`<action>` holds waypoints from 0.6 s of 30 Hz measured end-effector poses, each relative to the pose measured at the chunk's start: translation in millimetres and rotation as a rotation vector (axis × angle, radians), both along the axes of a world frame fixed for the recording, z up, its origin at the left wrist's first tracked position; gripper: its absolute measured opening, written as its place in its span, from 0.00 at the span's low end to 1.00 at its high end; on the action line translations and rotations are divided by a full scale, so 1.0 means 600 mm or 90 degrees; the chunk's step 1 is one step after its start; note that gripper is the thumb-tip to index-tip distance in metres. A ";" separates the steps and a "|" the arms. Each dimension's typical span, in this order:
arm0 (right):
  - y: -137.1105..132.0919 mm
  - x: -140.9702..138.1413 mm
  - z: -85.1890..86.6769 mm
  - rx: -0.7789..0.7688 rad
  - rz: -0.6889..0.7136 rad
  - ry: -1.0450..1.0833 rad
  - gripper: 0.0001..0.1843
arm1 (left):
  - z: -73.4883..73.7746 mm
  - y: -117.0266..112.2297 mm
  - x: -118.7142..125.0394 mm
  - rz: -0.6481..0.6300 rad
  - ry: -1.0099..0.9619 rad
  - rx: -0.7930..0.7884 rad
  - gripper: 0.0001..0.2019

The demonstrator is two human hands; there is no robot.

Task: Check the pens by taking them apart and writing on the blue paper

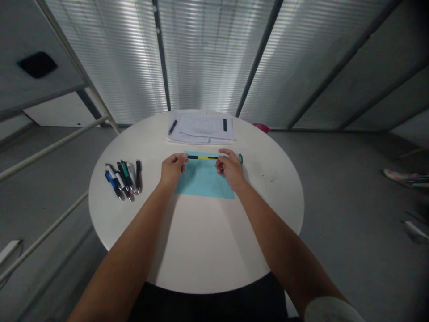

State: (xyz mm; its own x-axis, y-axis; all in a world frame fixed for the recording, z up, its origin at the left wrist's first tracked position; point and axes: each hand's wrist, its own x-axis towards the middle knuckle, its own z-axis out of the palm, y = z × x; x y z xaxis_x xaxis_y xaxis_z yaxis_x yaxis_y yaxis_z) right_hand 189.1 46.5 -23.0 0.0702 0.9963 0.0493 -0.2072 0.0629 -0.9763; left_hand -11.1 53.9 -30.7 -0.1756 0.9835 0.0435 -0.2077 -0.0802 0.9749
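Note:
Between my two hands a thin yellow and black pen-like stick (203, 157) is held level above a light-blue sheet (206, 181). My left hand (173, 170) pinches its left end between thumb and fingers. At the other end, my right hand (231, 167) grips it with thumb and fingertips, one finger raised. The blue sheet lies flat on the round white table (208, 250), partly under both hands. Just beyond my right hand shows the end of a green pen (240, 158), the rest of it hidden.
Several pens (124, 179) lie in a pile on the table's left. At the back are stacked printed papers (204, 127) with a black pen (173, 127) on them. Metal rails (53, 147) stand left of the table. Blinds (204, 58) cover the glass wall behind.

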 end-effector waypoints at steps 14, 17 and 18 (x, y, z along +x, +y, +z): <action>-0.004 -0.005 0.002 -0.013 0.017 -0.025 0.17 | -0.003 0.002 -0.002 -0.012 -0.001 0.020 0.16; -0.002 -0.004 -0.001 -0.002 0.009 -0.028 0.16 | -0.002 0.002 -0.002 -0.010 -0.005 0.018 0.16; -0.001 -0.003 -0.001 0.000 0.005 -0.022 0.16 | -0.002 0.002 -0.002 -0.007 -0.002 0.016 0.17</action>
